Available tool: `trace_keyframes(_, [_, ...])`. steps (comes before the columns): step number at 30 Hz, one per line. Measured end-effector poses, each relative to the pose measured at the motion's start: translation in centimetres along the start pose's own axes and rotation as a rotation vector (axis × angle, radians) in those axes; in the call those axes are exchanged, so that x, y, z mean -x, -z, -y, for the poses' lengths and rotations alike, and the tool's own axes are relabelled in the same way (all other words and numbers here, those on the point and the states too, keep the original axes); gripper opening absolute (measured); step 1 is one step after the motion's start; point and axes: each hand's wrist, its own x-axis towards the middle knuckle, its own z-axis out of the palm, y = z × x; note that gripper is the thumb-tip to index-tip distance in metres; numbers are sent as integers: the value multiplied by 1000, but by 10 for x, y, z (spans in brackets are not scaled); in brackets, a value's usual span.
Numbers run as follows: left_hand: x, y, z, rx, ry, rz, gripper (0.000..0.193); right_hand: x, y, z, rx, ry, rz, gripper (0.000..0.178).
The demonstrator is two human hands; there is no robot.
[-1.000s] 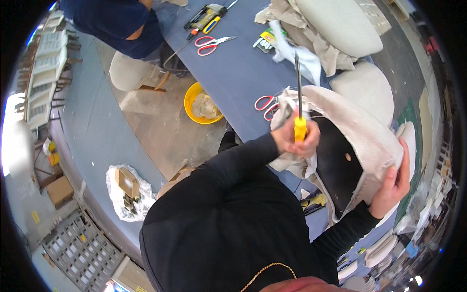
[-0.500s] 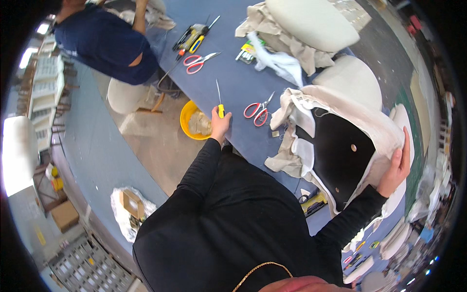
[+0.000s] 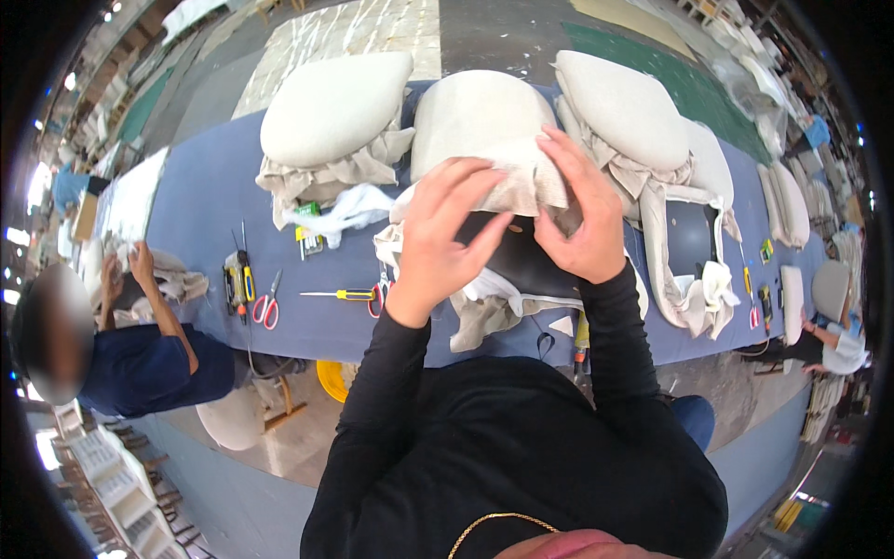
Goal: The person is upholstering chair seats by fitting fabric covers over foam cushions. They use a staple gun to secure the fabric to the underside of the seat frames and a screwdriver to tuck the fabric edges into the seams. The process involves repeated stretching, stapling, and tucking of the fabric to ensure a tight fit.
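**Yellow-handled screwdriver (image 3: 354, 295) out of the hand and on the tabletop (image 3: 312, 326); left hand (image 3: 438, 238) brought over to the fabric**

Item 1. Black panel (image 3: 531, 261) in a loose pale cover, lying at the middle of the tabletop, towards its near edge. One fabric flap (image 3: 526, 191) stands raised at its far side, between the hands.

Item 2. Left hand: thumb and fingers spread wide, fingertips at the flap's left side; contact cannot be told.

Item 3. Right hand (image 3: 587, 214): likewise wide, fingers curved round the flap's right side; whether it grips cannot be told.

Item 4. Screwdriver, left of the panel, shaft pointing to the tabletop's left end; red-handled scissors (image 3: 380, 291) just beside the handle.

Item 5. Pale cushion (image 3: 484, 107), at the tabletop's far edge, directly beyond the flap.

Item 6. White cloth (image 3: 349, 212), left of the panel, nearer the far edge.

Remarks. Step in hand, as judged: arranging the cover's loose edge by fingers alone, tool laid aside. Next move appears to call for a matched pinch by both hands on the flap, with the panel kept steady.
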Motion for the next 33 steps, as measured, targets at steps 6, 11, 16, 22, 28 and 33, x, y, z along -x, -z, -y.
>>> trace_keyframes(6, [-12, -27, -6, 59, -140, 116, 42, 15, 9, -12, 23, -7, -140, 50])
trace_keyframes(11, [-15, -39, -13, 72, -128, 59, 20, 23, 11, -25, -153, -136, -221, 43])
trace_keyframes(16, [-20, -46, -24, 401, 335, -36, 12, 15, 18, -7, -109, -48, -154, 42])
trace_keyframes(22, [3, -43, -32, 521, 320, -51, 16, 33, 19, -19, -107, 14, -181, 42])
trace_keyframes(28, [34, -46, -54, 288, 239, -103, 33, 54, 12, 6, 5, 36, -265, 36])
trace_keyframes(33, [42, -46, -56, 301, 302, -156, 21, 58, 7, 14, -87, -37, -229, 27])
